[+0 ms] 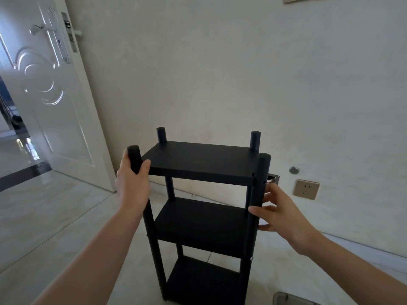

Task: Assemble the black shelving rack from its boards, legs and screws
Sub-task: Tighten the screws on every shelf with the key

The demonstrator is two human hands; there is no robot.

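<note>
Black and matte, the shelving rack (204, 208) stands upright on the pale tiled floor (50, 219) at 6 o'clock, its three boards set between four round legs. The left hand (132, 179) grips the near-left leg (134, 159) just under its top, fingers curled round it. The right hand (277, 214) holds the near-right leg (259, 186) below the top board (198, 160), thumb in front, fingers behind. A white door (44, 89) stands at 10 o'clock; a wall socket (306, 189) at 3 o'clock.

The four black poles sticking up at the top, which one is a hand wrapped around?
The near-left pole: the left hand grips its top. The right hand sits lower, by the near-right pole.
</note>
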